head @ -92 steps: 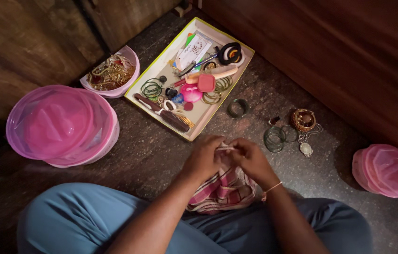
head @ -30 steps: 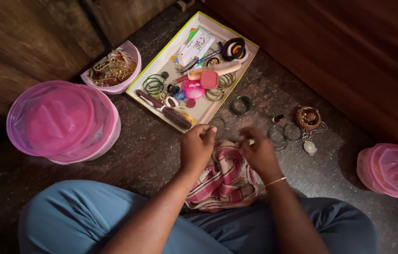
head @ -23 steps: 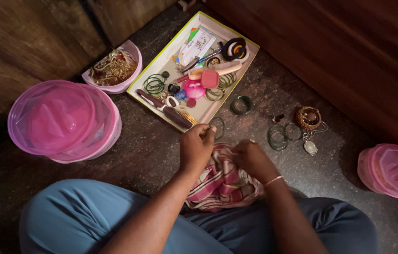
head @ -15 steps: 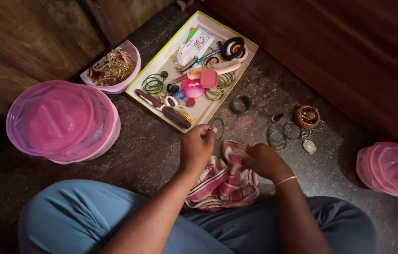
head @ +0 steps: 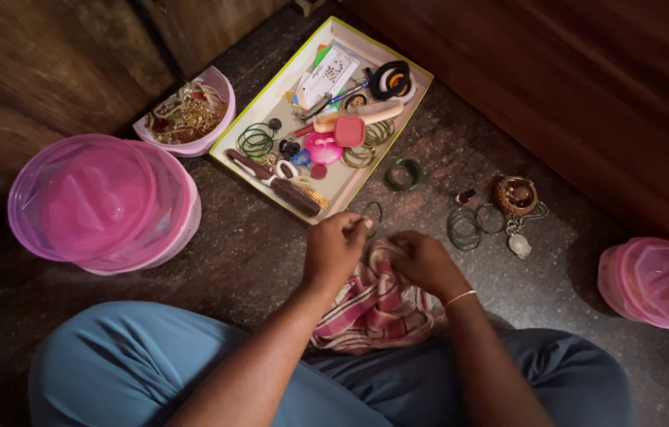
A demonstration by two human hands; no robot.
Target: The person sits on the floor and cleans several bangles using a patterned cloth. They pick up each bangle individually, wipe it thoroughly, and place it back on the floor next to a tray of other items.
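Left hand: the left hand point(head: 336, 247) was curled, its fingertips pinched on a thin dark bangle point(head: 371, 214) that hung just past the knuckles, likely held up so it could be worked on.
Right hand: the right hand point(head: 423, 258) lay closed on the striped pink cloth point(head: 374, 304), fingers folded into the fabric just beside the bangle.
Cloth: bunched on the floor point(head: 263, 253) against the person's blue-trousered lap, directly under both hands, probably there for wiping.
Tray: a shallow rectangular box point(head: 267, 100) with a yellow-green rim lay just beyond the hands, crowded with green bangles, a brown comb, a pink round case and a white card dotted with small studs at its far end.
Loose pieces: a green bangle point(head: 403, 174), a stack of thin rings point(head: 465, 228) and a gold-brown ornament point(head: 514, 194) with a pale pendant sat to the right, apart from the box.
Containers: a large pink tub point(head: 101, 204) stood to the left, a small pink bowl point(head: 188, 115) of gold jewellery behind it, and a small pink tub point(head: 654, 282) far right.
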